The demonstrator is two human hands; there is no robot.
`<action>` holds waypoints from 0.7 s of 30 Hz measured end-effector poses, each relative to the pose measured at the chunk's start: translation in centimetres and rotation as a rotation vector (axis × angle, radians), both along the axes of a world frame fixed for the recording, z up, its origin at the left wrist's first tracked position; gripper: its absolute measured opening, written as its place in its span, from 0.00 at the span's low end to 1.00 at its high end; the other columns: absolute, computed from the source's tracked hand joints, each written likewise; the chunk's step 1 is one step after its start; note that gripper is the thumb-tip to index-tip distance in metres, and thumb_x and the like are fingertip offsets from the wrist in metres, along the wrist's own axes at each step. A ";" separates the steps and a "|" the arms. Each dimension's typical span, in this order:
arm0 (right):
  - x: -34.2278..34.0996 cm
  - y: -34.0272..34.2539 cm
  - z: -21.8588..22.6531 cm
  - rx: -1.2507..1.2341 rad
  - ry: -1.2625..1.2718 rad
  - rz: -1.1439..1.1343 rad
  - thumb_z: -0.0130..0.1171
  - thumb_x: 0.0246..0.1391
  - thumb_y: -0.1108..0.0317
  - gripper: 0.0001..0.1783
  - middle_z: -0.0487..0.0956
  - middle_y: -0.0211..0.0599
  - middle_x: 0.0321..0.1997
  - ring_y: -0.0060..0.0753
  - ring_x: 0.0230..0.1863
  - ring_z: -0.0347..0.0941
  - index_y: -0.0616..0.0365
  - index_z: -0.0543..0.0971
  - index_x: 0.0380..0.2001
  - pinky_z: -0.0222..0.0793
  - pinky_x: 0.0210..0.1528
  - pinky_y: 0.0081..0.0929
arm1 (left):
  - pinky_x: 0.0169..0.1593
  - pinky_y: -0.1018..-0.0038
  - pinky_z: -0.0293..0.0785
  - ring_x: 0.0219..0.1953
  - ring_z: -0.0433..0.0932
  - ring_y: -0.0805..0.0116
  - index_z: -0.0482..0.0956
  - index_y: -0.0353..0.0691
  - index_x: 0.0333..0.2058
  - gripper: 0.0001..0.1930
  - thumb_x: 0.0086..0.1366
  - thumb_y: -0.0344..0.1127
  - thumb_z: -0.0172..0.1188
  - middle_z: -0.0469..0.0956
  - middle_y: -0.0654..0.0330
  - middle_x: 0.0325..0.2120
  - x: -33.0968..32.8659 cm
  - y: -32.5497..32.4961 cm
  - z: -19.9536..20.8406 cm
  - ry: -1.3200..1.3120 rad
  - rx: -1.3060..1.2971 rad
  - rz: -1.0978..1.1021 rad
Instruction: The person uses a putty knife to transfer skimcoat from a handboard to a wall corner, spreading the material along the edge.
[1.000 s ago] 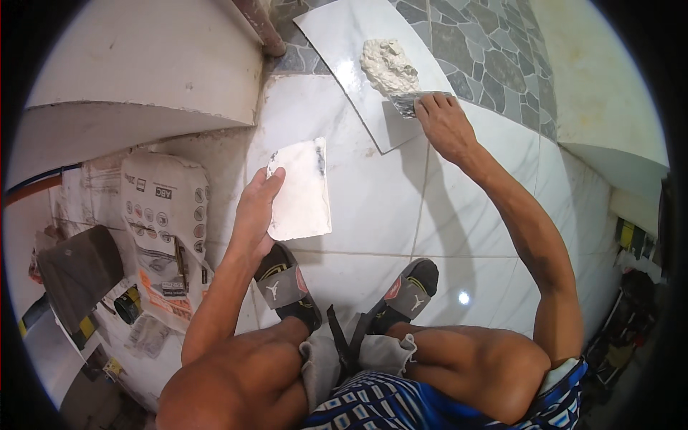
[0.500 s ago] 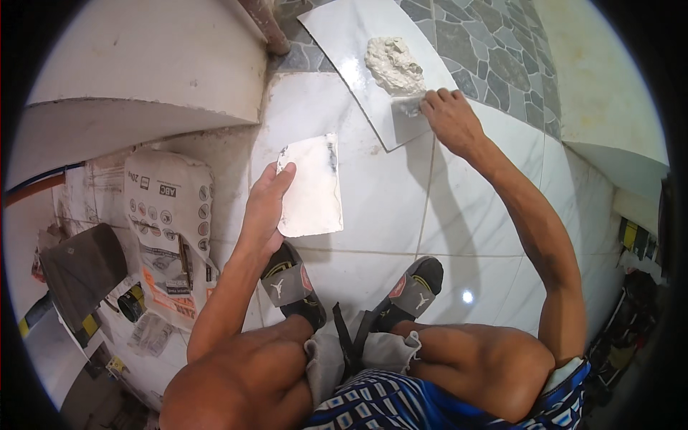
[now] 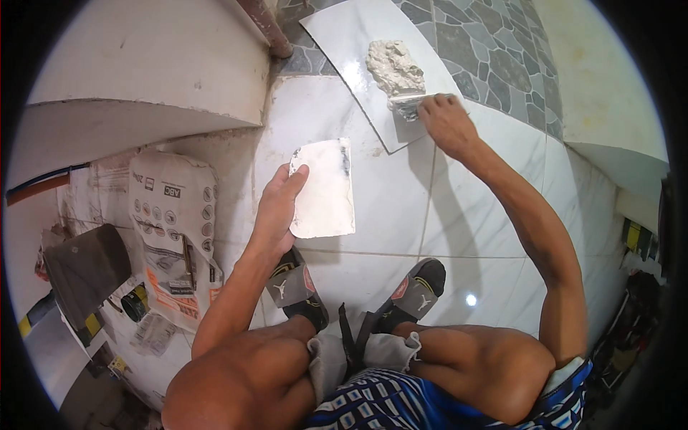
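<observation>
My left hand (image 3: 276,204) is closed on the left edge of a small off-white rectangular tile (image 3: 324,192), thumb on top. Dark smudges mark that tile's upper right corner. Farther out, my right hand (image 3: 451,127) grips a flat metal scraper (image 3: 407,109) by its right end. The blade meets the near edge of a lumpy heap of beige mortar (image 3: 394,66). Under the heap lies a large white tile slab (image 3: 340,43), set at a slant. My right fingers hide part of the scraper.
A printed paper bag (image 3: 172,190) lies on the left, near a dark curved piece (image 3: 87,269). My sandalled feet stand on white floor tiles (image 3: 380,240). Grey stone-patterned flooring (image 3: 494,61) is at the back, and a reddish pipe (image 3: 269,29) comes down by the wall.
My left hand has shifted slightly right with the small tile. The scraper's blade has turned and now shows mortar along it, against the heap's near edge.
</observation>
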State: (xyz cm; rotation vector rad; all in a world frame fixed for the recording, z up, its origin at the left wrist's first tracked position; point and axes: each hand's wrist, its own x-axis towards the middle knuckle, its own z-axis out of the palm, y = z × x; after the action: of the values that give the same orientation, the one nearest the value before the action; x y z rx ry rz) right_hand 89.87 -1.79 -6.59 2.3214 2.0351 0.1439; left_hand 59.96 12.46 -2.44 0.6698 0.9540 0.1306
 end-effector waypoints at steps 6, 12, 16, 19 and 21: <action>-1.4 -0.9 -0.7 -0.120 -0.112 0.058 0.48 0.51 0.69 0.12 0.75 0.43 0.35 0.46 0.42 0.70 0.62 0.78 0.34 0.63 0.50 0.47 | 0.47 0.74 0.78 0.44 0.77 0.69 0.62 0.29 0.55 0.21 0.69 0.36 0.51 0.74 0.54 0.45 0.3 0.1 0.5 0.031 0.017 -0.006; -1.5 -0.9 0.2 -0.066 -0.037 0.000 0.47 0.51 0.68 0.13 0.76 0.46 0.38 0.46 0.47 0.69 0.64 0.77 0.35 0.62 0.52 0.48 | 0.47 0.74 0.77 0.43 0.78 0.70 0.63 0.30 0.54 0.20 0.69 0.37 0.51 0.75 0.55 0.44 0.1 0.0 0.4 0.037 0.009 -0.016; -1.0 -0.8 1.3 0.014 0.002 -0.023 0.49 0.49 0.74 0.12 0.75 0.45 0.40 0.44 0.46 0.70 0.62 0.76 0.38 0.64 0.50 0.40 | 0.47 0.74 0.77 0.43 0.78 0.71 0.63 0.31 0.54 0.19 0.70 0.37 0.51 0.75 0.55 0.44 0.0 0.0 0.0 0.039 0.007 0.007; -0.2 -1.0 2.1 0.096 0.147 -0.135 0.50 0.50 0.76 0.12 0.75 0.45 0.39 0.42 0.44 0.72 0.63 0.76 0.40 0.67 0.47 0.35 | 0.46 0.74 0.78 0.43 0.78 0.71 0.64 0.32 0.53 0.19 0.70 0.37 0.51 0.75 0.55 0.44 0.0 0.2 0.2 0.000 0.009 -0.020; 0.7 -1.4 3.3 0.140 0.271 -0.240 0.51 0.52 0.75 0.12 0.76 0.45 0.38 0.41 0.43 0.73 0.64 0.76 0.40 0.68 0.45 0.34 | 0.45 0.73 0.78 0.42 0.78 0.70 0.64 0.32 0.53 0.18 0.70 0.37 0.51 0.75 0.55 0.44 -0.1 0.3 0.0 0.015 0.019 -0.002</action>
State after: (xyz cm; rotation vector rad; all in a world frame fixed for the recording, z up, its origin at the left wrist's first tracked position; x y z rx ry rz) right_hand 90.62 -3.22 -3.30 2.7854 1.8835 -0.0424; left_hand 59.89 12.73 -2.39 0.6900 0.9680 0.1332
